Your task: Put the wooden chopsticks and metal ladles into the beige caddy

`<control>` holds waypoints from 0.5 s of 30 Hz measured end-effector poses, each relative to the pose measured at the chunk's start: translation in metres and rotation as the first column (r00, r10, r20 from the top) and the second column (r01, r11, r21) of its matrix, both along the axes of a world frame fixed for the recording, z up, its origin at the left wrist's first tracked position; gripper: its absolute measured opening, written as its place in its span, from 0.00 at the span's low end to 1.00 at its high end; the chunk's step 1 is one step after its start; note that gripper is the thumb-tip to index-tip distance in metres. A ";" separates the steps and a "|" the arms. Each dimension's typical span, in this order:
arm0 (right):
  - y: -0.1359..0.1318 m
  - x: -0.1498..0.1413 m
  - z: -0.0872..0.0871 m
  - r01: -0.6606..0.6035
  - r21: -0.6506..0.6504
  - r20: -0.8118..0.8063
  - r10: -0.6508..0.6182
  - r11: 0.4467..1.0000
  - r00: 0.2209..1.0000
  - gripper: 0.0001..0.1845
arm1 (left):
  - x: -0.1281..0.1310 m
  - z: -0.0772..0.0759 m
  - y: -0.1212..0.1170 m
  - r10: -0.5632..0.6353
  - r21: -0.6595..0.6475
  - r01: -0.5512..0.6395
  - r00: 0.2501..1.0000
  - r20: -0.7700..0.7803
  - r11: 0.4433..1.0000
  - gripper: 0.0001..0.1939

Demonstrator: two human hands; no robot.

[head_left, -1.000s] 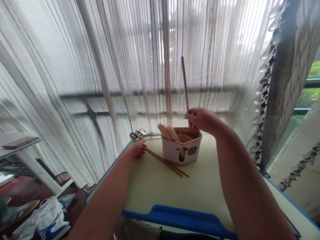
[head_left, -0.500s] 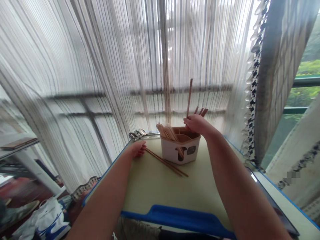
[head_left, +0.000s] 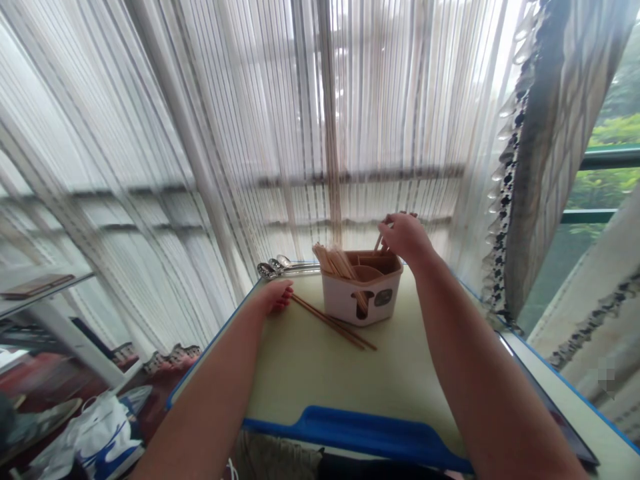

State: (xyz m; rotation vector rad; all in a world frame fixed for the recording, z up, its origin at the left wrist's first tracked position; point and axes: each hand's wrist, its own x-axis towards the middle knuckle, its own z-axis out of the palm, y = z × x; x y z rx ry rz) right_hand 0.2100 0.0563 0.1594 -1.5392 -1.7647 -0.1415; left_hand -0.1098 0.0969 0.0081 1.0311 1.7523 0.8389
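At the far side of the table, a white and brown utensil holder [head_left: 360,300] with compartments stands upright. My right hand [head_left: 407,238] is above its back right corner, fingers closed around the upper part of a chopstick [head_left: 379,241] that stands in the holder; other chopstick tops show just behind the hand. To the left of the holder, my left hand [head_left: 279,297] rests on the table with fingers curled at the ends of a few brown chopsticks [head_left: 333,323], which lie slanting in front of the holder. A bundle of pale wooden sticks [head_left: 336,261] leans in the holder's left compartment.
Several metal spoons and ladles [head_left: 280,267] lie along the table's back left edge. A dark flat-screened device [head_left: 543,403] lies at the right. The table [head_left: 350,380] has a blue rim. Sheer curtains [head_left: 280,120] hang behind, and a white bag [head_left: 103,433] is at lower left.
The chopstick in my right hand, which stood tall above the holder, is now lower, and the hand has moved slightly up and right toward its top. My left hand has stayed put.
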 end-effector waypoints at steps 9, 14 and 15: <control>-0.001 0.004 0.000 0.147 0.069 0.048 -0.151 0.987 0.987 0.17 | -0.001 -0.003 0.005 -0.003 -0.007 0.003 1.000 -0.009 1.000 0.15; -0.006 0.000 -0.002 0.206 0.099 0.009 -0.208 0.973 0.978 0.31 | 0.000 -0.002 0.004 -0.007 0.002 0.007 1.000 -0.015 1.000 0.15; -0.007 0.001 -0.002 0.198 0.098 0.011 -0.200 0.975 0.980 0.30 | 0.001 -0.001 0.003 -0.007 0.004 0.007 1.000 -0.020 1.000 0.15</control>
